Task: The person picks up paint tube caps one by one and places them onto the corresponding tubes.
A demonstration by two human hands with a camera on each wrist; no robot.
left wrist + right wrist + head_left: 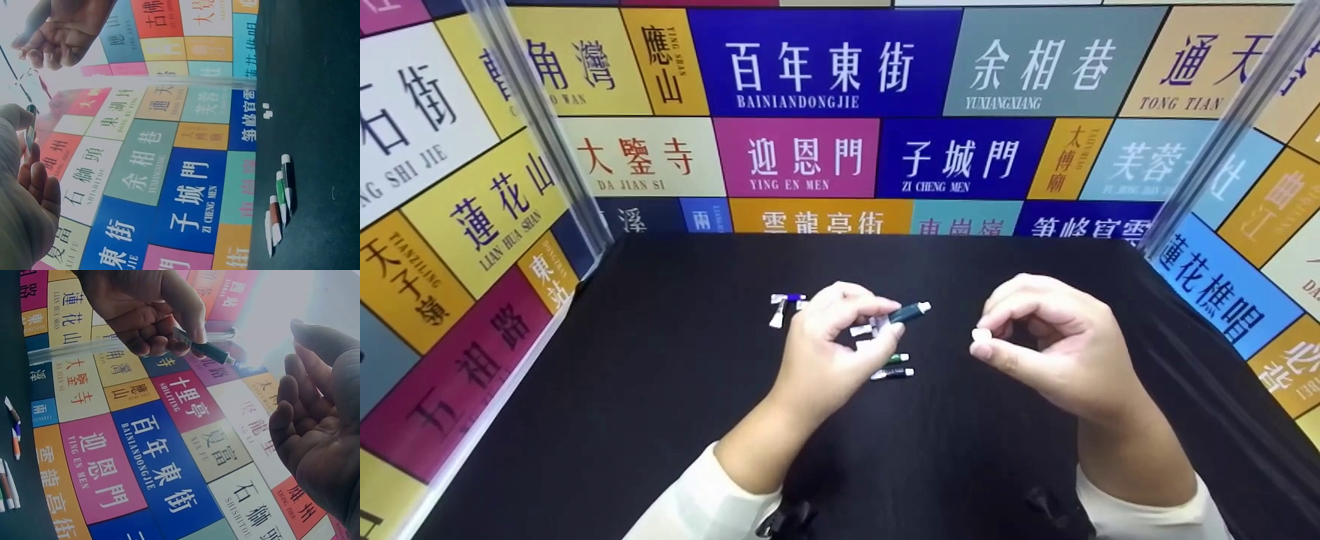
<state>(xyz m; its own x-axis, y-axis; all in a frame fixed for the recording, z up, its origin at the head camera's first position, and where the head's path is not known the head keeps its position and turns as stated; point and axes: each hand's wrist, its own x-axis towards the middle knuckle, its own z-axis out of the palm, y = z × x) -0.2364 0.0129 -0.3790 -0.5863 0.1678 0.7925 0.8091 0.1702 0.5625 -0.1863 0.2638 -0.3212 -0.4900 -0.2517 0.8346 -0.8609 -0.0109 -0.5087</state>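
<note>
My left hand [840, 345] holds a small paint tube, dark green [911, 312], between thumb and fingers. Its white tip points to the right, toward the other hand. In the right wrist view the dark green tube [209, 350] slants down from the thumb and fingertips. Apart from it, on the right, my right hand [1057, 345] pinches a small white cap [981, 335] between thumb and forefinger. Below the left hand a green tube [897, 358] and a black tube [894, 373] lie on the black cloth, partly covered by that hand.
Left of the left hand lie more tubes, among them a purple one [793, 298]. In the left wrist view a brown tube [274, 214] lies in a row with others, and small white pieces [267, 111] rest farther along the cloth. Sign-printed walls [825, 64] enclose the table [675, 315].
</note>
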